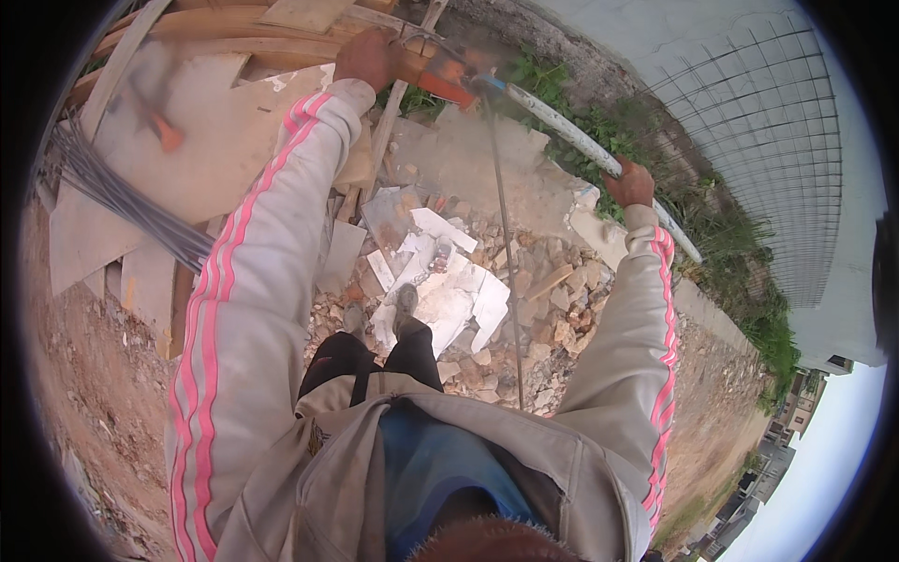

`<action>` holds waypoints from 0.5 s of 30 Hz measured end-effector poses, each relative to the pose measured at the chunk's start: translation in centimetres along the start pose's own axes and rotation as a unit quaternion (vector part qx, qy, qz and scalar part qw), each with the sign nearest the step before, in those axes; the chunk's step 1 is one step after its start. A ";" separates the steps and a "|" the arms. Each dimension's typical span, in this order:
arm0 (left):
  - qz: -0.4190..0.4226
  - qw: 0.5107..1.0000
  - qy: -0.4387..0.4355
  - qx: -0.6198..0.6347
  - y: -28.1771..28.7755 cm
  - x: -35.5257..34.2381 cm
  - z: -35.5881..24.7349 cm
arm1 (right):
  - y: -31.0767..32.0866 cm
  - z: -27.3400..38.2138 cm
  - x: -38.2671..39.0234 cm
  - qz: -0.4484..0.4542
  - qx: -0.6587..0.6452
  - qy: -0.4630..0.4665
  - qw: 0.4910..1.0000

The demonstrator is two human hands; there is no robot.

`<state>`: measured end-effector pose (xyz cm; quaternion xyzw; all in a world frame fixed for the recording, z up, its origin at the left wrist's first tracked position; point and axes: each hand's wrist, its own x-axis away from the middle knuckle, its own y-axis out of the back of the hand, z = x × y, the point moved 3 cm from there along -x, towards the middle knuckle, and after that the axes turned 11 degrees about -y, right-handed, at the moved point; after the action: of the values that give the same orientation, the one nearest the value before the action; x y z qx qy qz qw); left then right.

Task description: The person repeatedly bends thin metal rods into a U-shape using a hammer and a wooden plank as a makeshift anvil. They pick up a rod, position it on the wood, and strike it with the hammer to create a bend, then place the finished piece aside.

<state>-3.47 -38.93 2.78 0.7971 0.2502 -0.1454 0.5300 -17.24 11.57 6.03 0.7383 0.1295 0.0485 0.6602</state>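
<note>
My right hand (633, 184) is wrapped round a long, worn white pipe (573, 133), which slants from the upper middle down to the right. Its upper end is blue and meets a blurred metal fitting beside an orange-red piece (447, 86). From near that fitting a thin steel rod (507, 244) runs down toward my body, to the right of my legs. My left hand (366, 59) is closed at the end of a wooden beam (281, 49). Bent thin metal (423, 37) shows just right of it; what the fingers grip is hidden.
Broken rubble (562, 318) and white board pieces (454, 295) lie around my feet. At left are plywood sheets (201, 131), a blurred orange-handled tool (167, 134) and a bundle of steel rods (131, 199). Wire mesh (758, 122) leans on the wall at right, above weeds (740, 253).
</note>
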 end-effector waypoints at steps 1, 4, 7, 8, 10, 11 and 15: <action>-0.006 1.000 -0.006 0.005 -0.1 -0.1 0.2 | -0.2 0.0 0.0 -0.005 -0.005 0.001 1.000; -0.005 1.000 -0.007 0.013 -0.3 0.1 0.4 | -0.4 0.3 0.1 -0.005 -0.014 0.004 1.000; 0.011 1.000 0.001 0.009 -0.2 0.0 0.2 | -0.1 0.7 0.5 -0.002 -0.008 0.010 1.000; 0.010 1.000 0.000 0.007 -0.1 -0.1 0.1 | -0.2 0.7 0.7 -0.002 -0.005 0.012 1.000; 0.006 1.000 -0.005 0.007 0.0 0.0 0.1 | -0.4 0.4 1.4 -0.014 -0.024 0.022 0.999; -0.004 1.000 -0.009 0.011 0.0 0.1 0.1 | -0.5 0.3 1.8 -0.020 -0.034 0.027 0.999; -0.009 1.000 -0.005 0.009 -0.1 -0.2 0.4 | 0.9 -1.9 2.1 0.081 -0.054 0.020 0.995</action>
<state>-3.73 -39.30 2.63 0.7989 0.2534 -0.1560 0.5228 -15.58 13.84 6.96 0.7082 0.0801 0.1236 0.6904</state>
